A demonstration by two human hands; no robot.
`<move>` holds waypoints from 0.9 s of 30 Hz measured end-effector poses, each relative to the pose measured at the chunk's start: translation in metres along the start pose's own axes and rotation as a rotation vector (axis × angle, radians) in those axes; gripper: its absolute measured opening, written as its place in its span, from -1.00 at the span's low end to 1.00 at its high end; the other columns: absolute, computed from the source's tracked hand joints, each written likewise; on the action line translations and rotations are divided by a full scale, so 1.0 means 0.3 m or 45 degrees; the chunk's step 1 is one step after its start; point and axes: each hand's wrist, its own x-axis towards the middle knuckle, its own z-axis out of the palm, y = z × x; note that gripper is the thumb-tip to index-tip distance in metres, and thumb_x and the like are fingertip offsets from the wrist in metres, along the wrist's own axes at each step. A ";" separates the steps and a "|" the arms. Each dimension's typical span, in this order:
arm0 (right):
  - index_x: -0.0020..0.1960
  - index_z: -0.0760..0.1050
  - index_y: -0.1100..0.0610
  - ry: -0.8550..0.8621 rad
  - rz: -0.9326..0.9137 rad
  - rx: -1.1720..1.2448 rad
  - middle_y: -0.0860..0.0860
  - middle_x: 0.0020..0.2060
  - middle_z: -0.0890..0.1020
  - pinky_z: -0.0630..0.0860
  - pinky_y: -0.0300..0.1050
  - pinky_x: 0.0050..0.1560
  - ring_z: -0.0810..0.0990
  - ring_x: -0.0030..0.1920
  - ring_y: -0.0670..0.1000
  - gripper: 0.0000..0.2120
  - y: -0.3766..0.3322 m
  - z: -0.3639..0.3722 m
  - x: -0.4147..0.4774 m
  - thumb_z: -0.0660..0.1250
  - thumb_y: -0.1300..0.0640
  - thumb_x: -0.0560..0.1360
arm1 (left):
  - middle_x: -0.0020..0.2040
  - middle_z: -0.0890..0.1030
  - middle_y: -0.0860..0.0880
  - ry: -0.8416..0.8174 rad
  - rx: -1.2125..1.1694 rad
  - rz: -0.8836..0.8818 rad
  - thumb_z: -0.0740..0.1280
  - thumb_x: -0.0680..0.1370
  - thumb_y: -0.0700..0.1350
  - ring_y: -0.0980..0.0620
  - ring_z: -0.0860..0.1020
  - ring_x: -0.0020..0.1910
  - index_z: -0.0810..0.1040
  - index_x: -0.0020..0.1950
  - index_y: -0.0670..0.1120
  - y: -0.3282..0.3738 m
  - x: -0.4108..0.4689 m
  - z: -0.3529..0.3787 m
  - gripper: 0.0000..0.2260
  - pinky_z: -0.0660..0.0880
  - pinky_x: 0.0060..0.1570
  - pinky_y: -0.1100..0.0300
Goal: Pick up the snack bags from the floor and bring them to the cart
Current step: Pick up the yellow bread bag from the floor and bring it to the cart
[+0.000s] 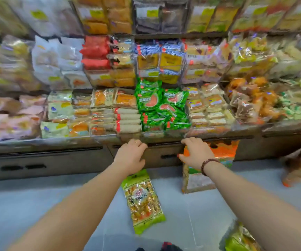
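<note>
the packed shelves (55,142) fill the view; no cart shows. on the grey floor (37,205) the green snack bag (143,201) lies flat between the arms, and the orange bag (224,151) leans against the shelf base. the left hand (130,156) and right hand (196,153) reach forward, fingers loose, grasping nothing, probably readying to gather the bags.

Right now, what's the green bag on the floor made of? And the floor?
Green bag: looks like thin shiny plastic film; it glints and snacks show through. Floor: probably smooth grey tile; faint joint lines show.
</note>
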 end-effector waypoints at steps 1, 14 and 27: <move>0.39 0.33 0.03 -0.013 -0.037 -0.006 0.06 0.30 0.45 0.38 0.03 0.30 0.38 0.32 0.12 -0.44 -0.009 0.021 0.015 0.30 -0.19 0.47 | 0.28 0.46 -0.08 0.000 -0.017 -0.043 0.30 0.52 0.01 -0.12 0.40 0.28 0.40 0.36 -0.06 -0.013 -0.022 0.021 -0.57 0.46 0.16 -0.01; 0.39 0.32 0.07 -0.261 -0.248 -0.002 0.09 0.31 0.44 0.37 0.03 0.29 0.37 0.32 0.14 -0.47 -0.073 0.799 0.254 0.29 -0.13 0.50 | 0.34 0.43 -0.05 -0.144 -0.146 -0.568 0.32 0.53 0.07 -0.08 0.36 0.35 0.38 0.39 -0.05 -0.251 -0.182 0.797 -0.53 0.41 0.19 0.06; 0.42 0.32 0.11 -0.382 -0.013 0.418 0.09 0.38 0.40 0.29 -0.03 0.37 0.31 0.40 0.13 -0.43 0.031 1.943 0.508 0.36 -0.04 0.49 | 0.50 0.27 -0.07 -0.135 -0.544 -0.902 0.36 0.52 0.10 -0.07 0.25 0.47 0.19 0.54 -0.09 -0.399 -0.072 1.974 -0.33 0.32 0.38 0.05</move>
